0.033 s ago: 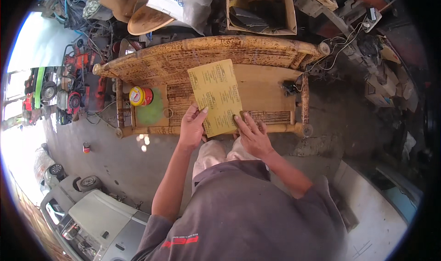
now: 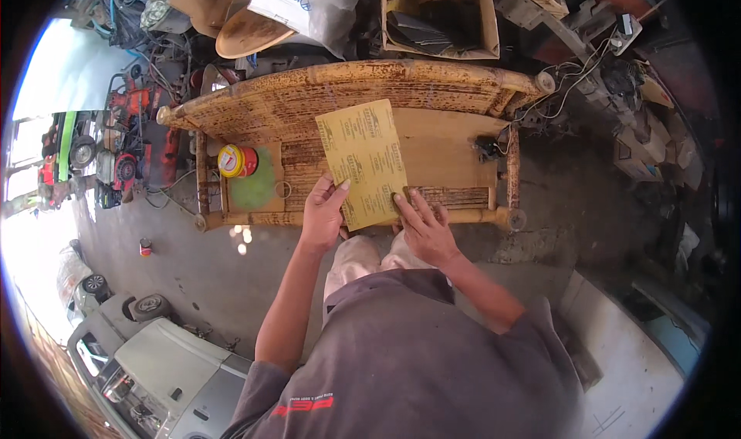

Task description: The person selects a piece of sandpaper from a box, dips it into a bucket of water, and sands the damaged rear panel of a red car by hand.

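Left hand (image 2: 320, 217) and right hand (image 2: 428, 230) both got fingers pinching a yellow sheet (image 2: 364, 149) over the bench (image 2: 270, 105). Tin (image 2: 238, 162)'s bench-left.

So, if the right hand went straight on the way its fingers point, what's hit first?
The yellow sheet, which the right hand already appears to touch. Beyond it, probably the bamboo backrest, though depth is unclear here.

The yellow sheet (image 2: 363, 157) seems to be of paper, with a smooth, matt surface. The bench (image 2: 363, 71) looks like bamboo, ridged and slightly glossy. The box (image 2: 489, 22) is of dull cardboard, the bag (image 2: 340, 14) of shiny plastic, the shirt (image 2: 432, 354) of matt cloth.
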The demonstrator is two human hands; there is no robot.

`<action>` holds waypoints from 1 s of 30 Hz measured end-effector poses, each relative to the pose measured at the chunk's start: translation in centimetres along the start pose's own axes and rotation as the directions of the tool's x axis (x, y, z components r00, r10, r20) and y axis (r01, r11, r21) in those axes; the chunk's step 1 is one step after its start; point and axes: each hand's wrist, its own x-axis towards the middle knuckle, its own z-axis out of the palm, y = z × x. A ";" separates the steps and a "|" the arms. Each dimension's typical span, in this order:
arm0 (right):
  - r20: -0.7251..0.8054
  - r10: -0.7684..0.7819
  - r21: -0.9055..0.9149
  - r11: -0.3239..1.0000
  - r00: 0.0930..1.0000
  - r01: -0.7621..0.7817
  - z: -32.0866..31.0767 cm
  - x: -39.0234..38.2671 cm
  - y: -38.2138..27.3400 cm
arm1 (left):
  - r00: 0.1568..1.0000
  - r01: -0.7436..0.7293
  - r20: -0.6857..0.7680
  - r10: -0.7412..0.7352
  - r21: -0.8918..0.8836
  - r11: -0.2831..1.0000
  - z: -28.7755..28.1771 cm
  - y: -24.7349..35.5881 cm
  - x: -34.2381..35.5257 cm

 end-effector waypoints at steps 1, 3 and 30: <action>0.014 0.031 0.027 0.999 0.999 -0.032 0.0 -0.1 -0.1 | 0.998 -0.042 0.050 0.044 -0.039 0.998 -0.1 0.0 -0.2; -0.032 0.014 0.020 1.000 0.999 -0.013 0.1 -0.2 -0.2 | 1.000 -0.025 -0.016 0.025 0.008 1.000 -0.2 0.1 -0.5; -0.106 0.510 0.043 0.860 0.854 -0.508 7.8 24.3 24.8 | 0.892 0.221 -0.453 -0.018 0.402 0.889 -8.5 -6.1 -7.9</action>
